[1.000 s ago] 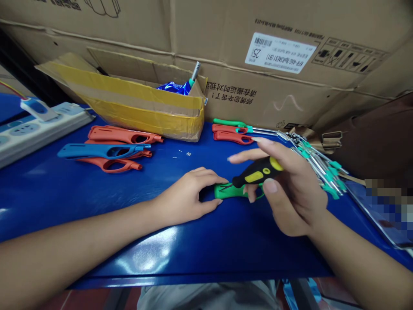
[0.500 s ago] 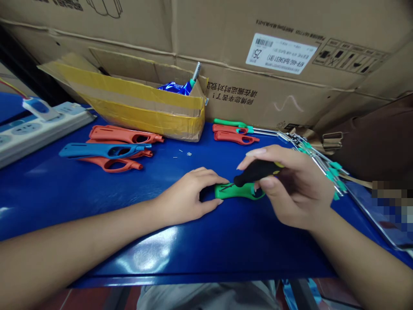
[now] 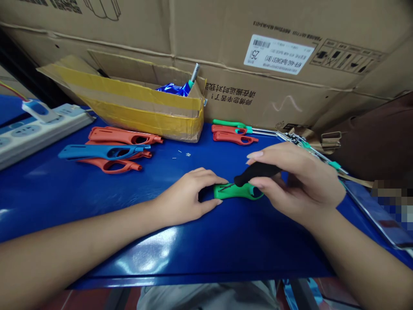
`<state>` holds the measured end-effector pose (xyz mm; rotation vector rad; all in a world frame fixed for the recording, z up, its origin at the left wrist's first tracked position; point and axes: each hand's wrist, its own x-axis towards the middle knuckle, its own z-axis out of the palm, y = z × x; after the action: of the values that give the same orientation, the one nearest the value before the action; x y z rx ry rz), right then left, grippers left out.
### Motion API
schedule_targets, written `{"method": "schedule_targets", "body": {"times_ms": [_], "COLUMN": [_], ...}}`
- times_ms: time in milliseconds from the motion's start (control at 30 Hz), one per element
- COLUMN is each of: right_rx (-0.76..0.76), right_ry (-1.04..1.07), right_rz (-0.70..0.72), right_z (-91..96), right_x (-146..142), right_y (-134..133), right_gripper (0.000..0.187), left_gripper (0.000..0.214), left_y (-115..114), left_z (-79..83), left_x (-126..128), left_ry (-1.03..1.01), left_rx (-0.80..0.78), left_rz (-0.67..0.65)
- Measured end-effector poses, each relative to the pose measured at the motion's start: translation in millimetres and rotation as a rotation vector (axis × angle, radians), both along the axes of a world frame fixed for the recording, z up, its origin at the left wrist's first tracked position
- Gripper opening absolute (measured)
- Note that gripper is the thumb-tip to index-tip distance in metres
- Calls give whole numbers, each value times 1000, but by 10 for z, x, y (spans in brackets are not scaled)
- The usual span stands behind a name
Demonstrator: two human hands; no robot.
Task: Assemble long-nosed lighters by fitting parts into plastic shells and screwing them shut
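A green lighter casing [image 3: 240, 192] lies flat on the blue table in front of me. My left hand [image 3: 193, 193] pinches its left end between thumb and fingers. In my right hand [image 3: 300, 185] is a screwdriver [image 3: 258, 173] with a black handle, held at a slant. Its thin shaft points down to the left, and the tip is at the dark slot in the casing's left part. Whether the tip sits inside the slot I cannot tell. My right fingers cover the rear of the handle.
Red and blue lighter casings [image 3: 106, 151] lie at the left, beside a power strip [image 3: 41, 129]. A taped cardboard box [image 3: 145, 116] stands behind. Small metal pins [image 3: 188, 154], more lighters [image 3: 235, 137] and metal tubes [image 3: 263, 131] lie farther back. A phone [image 3: 374, 211] rests at the right edge.
My right hand has shifted slightly right and turned on the screwdriver handle, and its thumb is now farther from the casing. My left hand and the green casing have hardly moved.
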<state>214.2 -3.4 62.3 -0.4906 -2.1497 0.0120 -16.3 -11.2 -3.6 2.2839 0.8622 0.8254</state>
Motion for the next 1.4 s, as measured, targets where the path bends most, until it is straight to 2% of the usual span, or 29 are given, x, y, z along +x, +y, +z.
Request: {"method": "schedule_targets", "body": {"times_ms": [67, 167, 233, 333, 400, 433, 467, 567, 633, 733, 833, 867, 967, 1033, 1133, 1233, 1300, 1400], "right_rx": [4, -210, -255, -75, 42, 49, 4, -277, -348, -205, -69, -101, -361, -412, -234, -73, -152, -381], "right_ry": [-44, -28, 10, 9, -37, -58, -65, -2, 70, 82, 1, -10, 46, 117, 139, 57, 27, 68], "right_rz": [-35, 26, 75, 26, -47, -61, -58, 26, 64, -25, -116, -104, 29, 93, 42, -56, -41, 61], "right_z": [-7, -19, -16, 5, 9, 3, -10, -69, -98, -101, -84, -82, -94, -101, -93, -87, -97, -121], "right_x": [19, 31, 21, 6, 7, 8, 8, -9, -29, -38, -20, -15, -21, -35, -39, -8, 11, 6], "right_y": [-5, -31, -36, -17, -9, -11, -17, -48, -61, -54, -47, -50, -63, -56, -22, -8, -25, -56], "right_gripper": [42, 51, 50, 38, 41, 44, 48, 55, 53, 45, 50, 51, 55, 54, 51, 54, 56, 55], "left_gripper": [36, 36, 36, 35, 34, 34, 35, 35, 35, 33, 31, 32, 35, 34, 32, 31, 34, 35], "left_y": [-3, -5, -3, 2, 5, 5, 6, 7, 7, 4, 2, 1, 0, 0, 2, 3, 0, -5], "left_z": [-2, -12, -13, -8, -7, -9, -13, -22, -21, -8, -4, -7, -15, -13, 2, 10, 5, -6], "left_x": [-2, -7, -7, -5, -4, -4, -4, -5, -4, -3, -3, -3, -3, -2, 0, 2, 2, 1], "left_ry": [-3, 0, 1, 2, 5, 6, 5, 1, -1, 0, 8, 8, 10, 17, 29, 30, 24, 20], "left_rx": [17, 29, 25, 10, 3, 2, 3, 9, 10, 5, -2, -1, 1, -6, -25, -35, -24, -9], "left_rz": [0, 1, 5, 5, 4, 6, 7, -1, -6, -12, -8, -2, 16, 19, 14, 11, 18, 22]}}
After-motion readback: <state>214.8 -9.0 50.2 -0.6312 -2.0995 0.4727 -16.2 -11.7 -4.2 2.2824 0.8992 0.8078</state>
